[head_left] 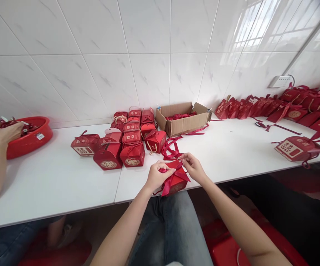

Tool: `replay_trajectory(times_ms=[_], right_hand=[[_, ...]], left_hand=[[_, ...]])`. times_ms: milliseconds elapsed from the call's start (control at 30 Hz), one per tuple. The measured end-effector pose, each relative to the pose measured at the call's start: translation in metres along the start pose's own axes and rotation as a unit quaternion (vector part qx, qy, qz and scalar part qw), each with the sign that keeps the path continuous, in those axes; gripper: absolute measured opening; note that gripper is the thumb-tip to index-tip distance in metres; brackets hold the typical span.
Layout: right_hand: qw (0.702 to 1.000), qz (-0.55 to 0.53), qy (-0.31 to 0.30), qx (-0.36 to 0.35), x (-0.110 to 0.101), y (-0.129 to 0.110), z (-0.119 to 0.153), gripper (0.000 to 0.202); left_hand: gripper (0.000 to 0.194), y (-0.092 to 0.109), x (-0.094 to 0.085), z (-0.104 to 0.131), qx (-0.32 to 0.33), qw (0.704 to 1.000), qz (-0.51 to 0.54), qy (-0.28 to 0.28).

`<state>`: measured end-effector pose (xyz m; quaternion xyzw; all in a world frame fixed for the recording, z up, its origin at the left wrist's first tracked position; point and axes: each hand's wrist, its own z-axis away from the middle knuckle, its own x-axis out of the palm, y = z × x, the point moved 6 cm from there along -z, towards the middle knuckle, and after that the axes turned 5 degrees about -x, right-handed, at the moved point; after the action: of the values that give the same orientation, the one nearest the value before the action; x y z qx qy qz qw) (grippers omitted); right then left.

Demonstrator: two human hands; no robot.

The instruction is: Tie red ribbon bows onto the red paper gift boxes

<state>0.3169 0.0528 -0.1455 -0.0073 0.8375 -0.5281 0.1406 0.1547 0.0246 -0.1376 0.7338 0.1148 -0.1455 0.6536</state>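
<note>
Head view: two bare hands work a ribbon on a red gift box, in front of a cardboard carton
The gift box (178, 186) sits at the table's (79, 184) near edge, in front of the carton (189, 127). The left hand (158, 175) pinches the shiny ribbon (184, 176) between thumb and fingers over the box top; the right hand (193, 166), at the box's right side, appears to pinch another stretch of it, though the fingertips are too small to be sure. Loose ribbon (173, 149) curls just before the carton, and clustered red boxes (132, 153) stand left of it. Far left of the carton, another person's hand (6, 133) is over a red basin (43, 135). To do this well, I judge, keep the left pinch firm at the crossing, draw the right side gently, and keep the ribbon flat so the thin card does not buckle
</note>
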Motion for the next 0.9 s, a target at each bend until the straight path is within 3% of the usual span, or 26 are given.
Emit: replay_trajectory(times_ms=[133, 300, 467, 633, 900], right_hand=[[0.998, -0.047, -0.044, 0.028, 0.0, -0.005, 0.003, 0.026], [0.977, -0.143, -0.116, 0.109, 0.003, -0.007, 0.008, 0.034], [0.968, -0.153, -0.143, 0.138, 0.004, -0.007, 0.009, 0.034], [0.957, -0.167, -0.199, 0.131, 0.005, -0.008, 0.009, 0.033], [0.958, -0.169, -0.187, 0.133, 0.007, -0.017, 0.0, 0.038]], left_hand=[[0.022, 0.003, -0.003, 0.001, 0.019, 0.999, 0.02, -0.021], [0.025, 0.007, -0.007, 0.002, 0.008, 0.986, 0.116, -0.118], [0.021, 0.005, -0.018, -0.001, -0.015, 0.983, 0.139, -0.122], [0.013, -0.003, -0.017, -0.004, -0.031, 0.975, 0.166, -0.142], [0.02, 0.003, -0.019, -0.005, 0.025, 0.977, 0.109, -0.183]])
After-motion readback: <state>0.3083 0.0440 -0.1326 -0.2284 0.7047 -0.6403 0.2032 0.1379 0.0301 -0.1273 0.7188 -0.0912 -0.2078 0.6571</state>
